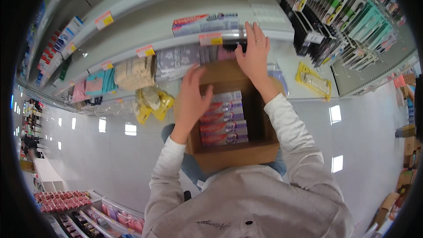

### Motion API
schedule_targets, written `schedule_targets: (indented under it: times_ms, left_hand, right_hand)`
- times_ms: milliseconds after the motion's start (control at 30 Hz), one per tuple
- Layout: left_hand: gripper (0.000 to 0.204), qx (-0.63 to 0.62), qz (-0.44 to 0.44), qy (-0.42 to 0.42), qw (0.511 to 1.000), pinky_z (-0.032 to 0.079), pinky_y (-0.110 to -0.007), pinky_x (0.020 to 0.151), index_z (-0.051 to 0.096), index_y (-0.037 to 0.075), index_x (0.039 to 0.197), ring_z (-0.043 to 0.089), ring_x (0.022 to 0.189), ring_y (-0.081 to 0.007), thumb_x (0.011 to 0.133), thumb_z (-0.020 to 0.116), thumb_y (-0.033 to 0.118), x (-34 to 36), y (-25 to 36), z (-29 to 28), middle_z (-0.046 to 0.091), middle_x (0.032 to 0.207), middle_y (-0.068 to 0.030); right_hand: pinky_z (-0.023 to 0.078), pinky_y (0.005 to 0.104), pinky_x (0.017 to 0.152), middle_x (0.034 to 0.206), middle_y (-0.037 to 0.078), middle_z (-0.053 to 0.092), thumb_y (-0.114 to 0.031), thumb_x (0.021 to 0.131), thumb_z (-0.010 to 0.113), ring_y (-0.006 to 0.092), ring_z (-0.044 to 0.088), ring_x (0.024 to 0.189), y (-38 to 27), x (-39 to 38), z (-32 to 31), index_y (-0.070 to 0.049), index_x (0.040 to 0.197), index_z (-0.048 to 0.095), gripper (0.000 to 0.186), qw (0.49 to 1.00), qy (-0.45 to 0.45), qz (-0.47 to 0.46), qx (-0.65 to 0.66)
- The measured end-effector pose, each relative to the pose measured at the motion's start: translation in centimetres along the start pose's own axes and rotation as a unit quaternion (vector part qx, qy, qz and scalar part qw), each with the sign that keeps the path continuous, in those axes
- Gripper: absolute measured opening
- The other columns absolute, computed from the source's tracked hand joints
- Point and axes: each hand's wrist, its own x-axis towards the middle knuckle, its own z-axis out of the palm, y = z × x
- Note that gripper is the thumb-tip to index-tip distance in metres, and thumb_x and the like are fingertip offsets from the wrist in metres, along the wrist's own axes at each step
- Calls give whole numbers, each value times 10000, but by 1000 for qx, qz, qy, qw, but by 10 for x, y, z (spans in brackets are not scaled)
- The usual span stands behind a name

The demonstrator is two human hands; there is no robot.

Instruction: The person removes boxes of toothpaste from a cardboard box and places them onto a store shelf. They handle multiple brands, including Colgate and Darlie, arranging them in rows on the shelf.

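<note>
Two bare hands are seen at the centre of the frame, both raised over an open cardboard box (233,154) that is held against the person's chest. The left hand (191,99) is laid on the box's left rim, its fingers curled loosely over the cardboard edge; its grip is closed on nothing else, and only the box is touched. The right hand (254,55) is stretched up past the box's far flap toward the shelf edge (176,44) in the upper middle of the frame, fingers spread flat and released, with nothing grasped. A ring is worn on one of its fingers.

Inside the box, several toothpaste cartons (224,121) in red, white and silver are stacked flat in its left half, one above the other; the right half is in shadow. A single matching toothpaste carton (205,23) is lain on the shelf above, just left of the right hand's fingertips and apart from them.

Yellow packets (152,103) are hung below the shelf to the left of the box, and another yellow pack (313,80) is seen to the right. Racks of toothbrushes (352,22) are filled in at the upper right. Pale floor (361,132) is spread beneath.
</note>
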Motion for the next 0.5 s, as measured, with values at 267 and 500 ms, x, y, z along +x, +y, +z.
schedule_targets:
  times_ms: [267,500]
  left_hand:
    - [359,27,-24,-422,906,549,-466,839,638,70,1203,662,994,-389,886,670,235,-129,-5,32,669,1156,-170]
    - [272,63,-59,-343,935,562,-480,758,643,14,1030,688,873,-382,872,678,233,-132,-14,39,688,962,-198]
  right_hand:
    - [528,376,696,853,113,645,-44,840,649,319,654,797,-11,-94,-39,-47,956,638,116,902,-284,28,324]
    - [550,476,826,1016,205,714,-303,835,696,378,687,970,7,-156,-11,-38,1119,688,389,699,-712,11,66]
